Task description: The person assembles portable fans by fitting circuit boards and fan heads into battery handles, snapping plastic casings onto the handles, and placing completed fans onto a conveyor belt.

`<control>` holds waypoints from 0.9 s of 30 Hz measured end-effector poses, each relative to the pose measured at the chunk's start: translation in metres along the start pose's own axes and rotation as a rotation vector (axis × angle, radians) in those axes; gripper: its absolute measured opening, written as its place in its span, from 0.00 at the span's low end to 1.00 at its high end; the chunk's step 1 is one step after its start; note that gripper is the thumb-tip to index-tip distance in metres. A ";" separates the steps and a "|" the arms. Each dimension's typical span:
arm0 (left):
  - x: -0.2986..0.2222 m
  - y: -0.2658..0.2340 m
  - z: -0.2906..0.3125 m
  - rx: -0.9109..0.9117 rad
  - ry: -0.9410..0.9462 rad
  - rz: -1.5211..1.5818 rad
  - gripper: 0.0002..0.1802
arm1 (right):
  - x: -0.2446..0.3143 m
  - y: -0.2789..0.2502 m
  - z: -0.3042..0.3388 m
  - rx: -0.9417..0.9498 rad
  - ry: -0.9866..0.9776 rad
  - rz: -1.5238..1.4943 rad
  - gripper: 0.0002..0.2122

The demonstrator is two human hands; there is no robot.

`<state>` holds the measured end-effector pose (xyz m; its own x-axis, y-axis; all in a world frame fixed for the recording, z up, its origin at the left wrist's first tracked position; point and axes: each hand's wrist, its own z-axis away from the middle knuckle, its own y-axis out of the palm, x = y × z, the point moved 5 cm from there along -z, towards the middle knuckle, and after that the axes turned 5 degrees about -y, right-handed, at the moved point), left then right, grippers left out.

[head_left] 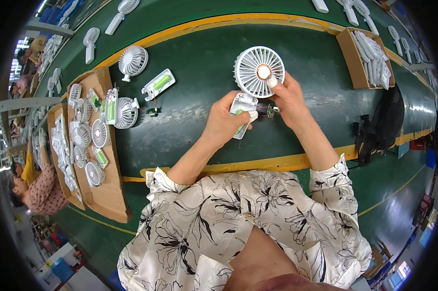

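My right hand [291,99] is closed on the round head of a white handheld fan [259,72], its thumb on the front grille near the copper-ringed hub. My left hand [225,121] grips the opened white handle half [241,107] just below the head; a green battery shows partly behind the thumb. Both thumbs wear white finger covers. Red wires run from the handle to a small green circuit board [271,111] beside my right hand. Whether the handle is joined to the fan head cannot be made out.
To the left lie a fan head [133,62], an open handle with battery [158,84] and another fan head [126,113]. Cardboard boxes of fan parts [107,189] stand at far left, a box of white pieces [347,53] at right, near a black bag [386,121]. Finished-looking fans [90,44] lie beyond the yellow edge.
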<state>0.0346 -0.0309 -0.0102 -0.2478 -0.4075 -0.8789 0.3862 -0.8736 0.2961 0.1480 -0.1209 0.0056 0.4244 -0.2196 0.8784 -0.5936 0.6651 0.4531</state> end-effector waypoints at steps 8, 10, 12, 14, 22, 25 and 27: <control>-0.008 0.004 -0.006 -0.077 0.075 -0.107 0.12 | 0.001 0.000 -0.005 0.017 -0.017 0.037 0.17; -0.015 0.002 -0.006 -0.168 0.172 -0.338 0.12 | 0.001 0.001 -0.007 0.026 0.003 0.005 0.16; -0.013 0.001 -0.006 -0.168 0.186 -0.296 0.11 | 0.002 0.002 -0.009 0.047 -0.015 0.024 0.16; -0.015 0.002 -0.003 -0.165 0.178 -0.184 0.11 | 0.000 0.002 -0.012 0.080 -0.014 0.039 0.16; -0.012 -0.013 -0.009 -0.084 -0.102 0.215 0.11 | 0.019 -0.001 0.023 -0.004 -0.839 0.956 0.12; -0.003 -0.013 -0.010 -0.086 -0.136 0.240 0.10 | 0.024 0.023 0.027 0.082 -1.047 0.997 0.10; 0.003 -0.009 -0.010 -0.046 -0.190 0.294 0.10 | 0.028 0.039 0.028 0.154 -1.120 1.036 0.09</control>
<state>0.0393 -0.0211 -0.0194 -0.2793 -0.6857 -0.6721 0.5038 -0.7006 0.5054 0.1173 -0.1211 0.0522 -0.8826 -0.1760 0.4360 -0.3876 0.7973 -0.4627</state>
